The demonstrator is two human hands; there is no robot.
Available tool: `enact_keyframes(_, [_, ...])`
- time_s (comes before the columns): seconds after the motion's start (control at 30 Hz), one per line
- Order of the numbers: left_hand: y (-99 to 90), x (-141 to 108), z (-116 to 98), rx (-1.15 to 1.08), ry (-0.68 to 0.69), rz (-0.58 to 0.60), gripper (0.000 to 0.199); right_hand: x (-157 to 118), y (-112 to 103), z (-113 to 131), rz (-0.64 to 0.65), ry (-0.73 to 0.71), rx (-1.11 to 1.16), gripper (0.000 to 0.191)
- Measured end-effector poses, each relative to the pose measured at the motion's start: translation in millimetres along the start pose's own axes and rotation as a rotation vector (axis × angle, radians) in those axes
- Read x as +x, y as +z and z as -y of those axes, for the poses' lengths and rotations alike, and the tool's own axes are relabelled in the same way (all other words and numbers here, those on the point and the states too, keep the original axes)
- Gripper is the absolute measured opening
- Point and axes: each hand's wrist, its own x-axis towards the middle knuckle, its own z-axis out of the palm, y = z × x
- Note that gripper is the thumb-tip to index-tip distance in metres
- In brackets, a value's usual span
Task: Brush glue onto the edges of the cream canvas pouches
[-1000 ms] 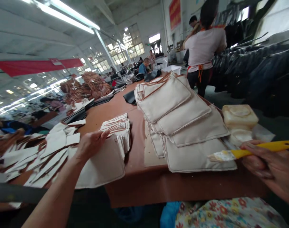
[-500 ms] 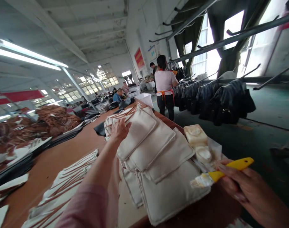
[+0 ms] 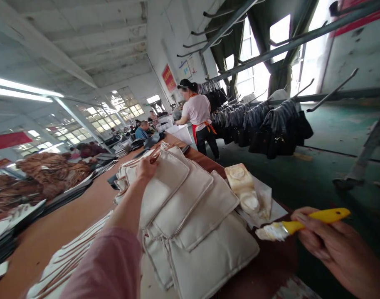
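My right hand (image 3: pixel 324 245) grips a paintbrush (image 3: pixel 321 216) by its yellow handle. White paste coats the bristles, which hang over the table's right edge, apart from the fabric pieces. My left hand (image 3: pixel 146 167) reaches to the far end of an overlapping pile of cream padded pieces (image 3: pixel 168 178). Its fingers are closed at the top edge of the uppermost piece, beside the brown strips; the fingertips are partly hidden. The nearest cream piece (image 3: pixel 213 253) lies flat at the front of the pile. Right of the pile stands a paste-smeared plastic container (image 3: pixel 240 180).
More cream pieces with brown strips (image 3: pixel 71 249) lie left of my forearm on the brown table (image 3: pixel 84 199). Brown bundles (image 3: pixel 53 172) are heaped farther left. A person in an apron (image 3: pixel 200 112) stands beyond the table, near black bags (image 3: pixel 271 137) hanging on a rack.
The brush has moved away from the front cream piece, out to the right. My left fingers have drawn together at the pile's far edge. The standing person has turned leftward, and the view has shifted right.
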Motion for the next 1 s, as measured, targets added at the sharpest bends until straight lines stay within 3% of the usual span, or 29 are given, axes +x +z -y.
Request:
enact_keyframes(0.13, [-26.9,-29,-7,-0.076,0.091,-0.034,0.042,29,-1,6,0.007,-0.134,-0.057,0.032])
enact_keyframes(0.3, [-61.9,-86,5,-0.154,0.172,-0.408,0.047,61,4,7,0.058,-0.205,-0.164,0.033])
enact_keyframes(0.4, [-68.9,-137,11,-0.208,0.163,-0.39,0.051,58,13,5,0.091,-0.169,-0.1,0.034])
enact_keyframes(0.53, [-59.6,-196,8,-0.255,0.329,-0.25,0.033,50,14,-3,0.088,-0.121,-0.041,0.034])
enact_keyframes(0.67, [-42.6,-234,3,-0.266,0.575,-0.112,0.023,46,3,-4,0.062,-0.134,-0.046,0.032])
enact_keyframes(0.77, [-26.2,-249,2,-0.232,0.659,-0.242,0.02,40,-3,1,0.044,-0.143,-0.059,0.031])
enact_keyframes(0.9, [1.2,-270,1,-0.131,0.609,-0.549,0.022,28,-6,6,-0.004,-0.141,-0.046,0.03])
enact_keyframes(1.0, [17.7,-288,-3,-0.114,0.581,-0.646,0.025,21,-7,5,-0.006,-0.142,-0.057,0.03])
